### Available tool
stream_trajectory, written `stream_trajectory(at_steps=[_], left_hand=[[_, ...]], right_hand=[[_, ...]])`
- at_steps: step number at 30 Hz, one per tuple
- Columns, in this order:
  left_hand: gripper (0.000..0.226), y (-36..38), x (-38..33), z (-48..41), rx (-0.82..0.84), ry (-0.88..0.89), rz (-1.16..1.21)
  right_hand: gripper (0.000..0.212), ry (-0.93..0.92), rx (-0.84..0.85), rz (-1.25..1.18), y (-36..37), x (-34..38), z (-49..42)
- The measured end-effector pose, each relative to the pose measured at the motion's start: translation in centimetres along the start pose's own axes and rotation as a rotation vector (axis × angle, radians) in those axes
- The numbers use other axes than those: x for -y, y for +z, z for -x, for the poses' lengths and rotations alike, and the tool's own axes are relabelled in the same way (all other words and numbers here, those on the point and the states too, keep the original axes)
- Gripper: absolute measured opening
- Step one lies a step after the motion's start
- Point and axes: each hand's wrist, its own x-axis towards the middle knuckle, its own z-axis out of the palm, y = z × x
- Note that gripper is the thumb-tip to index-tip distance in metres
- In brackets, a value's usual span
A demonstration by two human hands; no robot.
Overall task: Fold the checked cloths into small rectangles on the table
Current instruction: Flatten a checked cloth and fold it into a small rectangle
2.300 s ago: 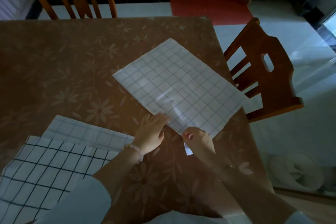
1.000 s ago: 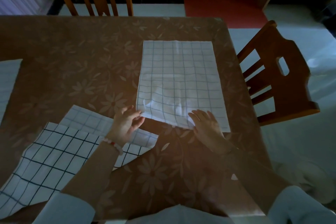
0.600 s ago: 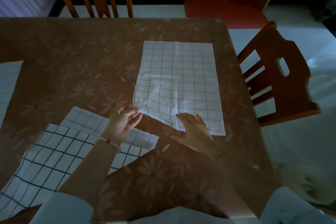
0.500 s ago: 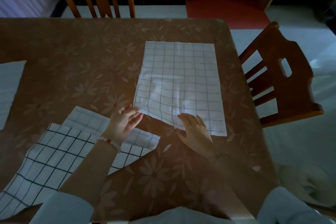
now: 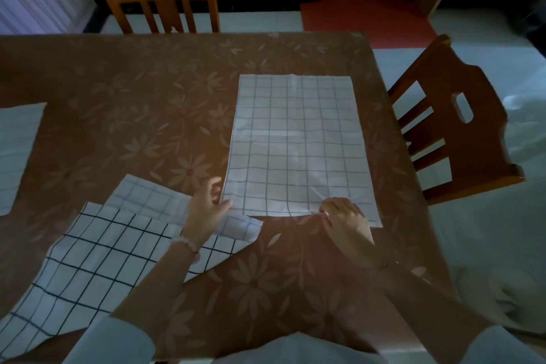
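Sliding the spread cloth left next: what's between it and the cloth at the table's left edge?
Head view: mostly bare flowered tablecloth; the cloth pile pokes in nearer the person.

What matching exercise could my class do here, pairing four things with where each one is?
Things
1. spread cloth
2. bold-checked cloth
3. red mat
4. right hand

Places
a. on the floor beyond the table
b. at the spread cloth's near edge, fingers curled
c. flat, towards the table's right side
d. at the table's near left corner

Pairs: 1-c, 2-d, 3-a, 4-b
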Motion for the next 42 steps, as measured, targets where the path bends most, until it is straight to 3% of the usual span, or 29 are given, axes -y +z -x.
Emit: stream_trajectory(at_steps=[2, 5, 8, 11, 17, 19, 21, 22, 26, 29, 36, 42], left_hand=[[0.049, 0.7, 0.6, 0.7, 0.009, 0.258, -0.289], [0.050, 2.5, 0.3, 2.2, 0.122, 0.519, -0.471], [0.052, 4.5, -0.8, 3.7, 0.180, 0.660, -0.618], [0.039, 5.4, -0.9, 4.5, 0.147, 0.708, -0.692], [0.006, 4.9, 0.2, 5.5, 0.189, 0.642, -0.545], [0.022, 4.7, 0.0, 5.9, 0.268, 0.606, -0.509], [0.022, 4.4, -0.1, 6.2, 0.374, 0.514, -0.474], [0.019, 4.2, -0.1, 6.2, 0.413, 0.485, -0.461], [0.026, 3.2, 0.0, 5.9, 0.457, 0.443, -0.502], [0.018, 1.9, 0.0, 5.2, 0.442, 0.418, -0.518], [0.007, -0.9, -2.0, 2.0, 0.263, 0.448, -0.538], [0.011, -3.5, -5.7, -0.7, 0.050, 0.512, -0.550]], right_hand=[[0.017, -0.002, 0.004, -0.008, -0.1, 0.2, 0.8], [0.017, 0.005, 0.010, -0.029, -0.3, 0.8, 1.8], [0.015, -0.003, -0.012, -0.039, -0.7, 1.3, 2.6], [0.007, -0.029, -0.037, -0.036, -1.4, 1.4, 3.5], [0.014, -0.059, 0.017, -0.050, -3.0, 0.0, 5.6], [0.012, -0.052, 0.078, -0.093, -3.3, -0.5, 6.0], [0.005, -0.021, 0.180, -0.137, -3.9, -0.7, 6.2], [0.013, 0.011, 0.259, -0.145, -4.3, -0.7, 6.2], [0.022, 0.051, 0.434, -0.112, -5.6, -2.0, 6.0], [0.022, 0.161, 0.488, -0.155, -6.5, -3.3, 5.5], [0.015, 0.238, 0.297, -0.183, -8.6, -5.9, 0.9], [0.004, 0.336, 0.202, -0.255, -12.0, -6.1, -4.3]])
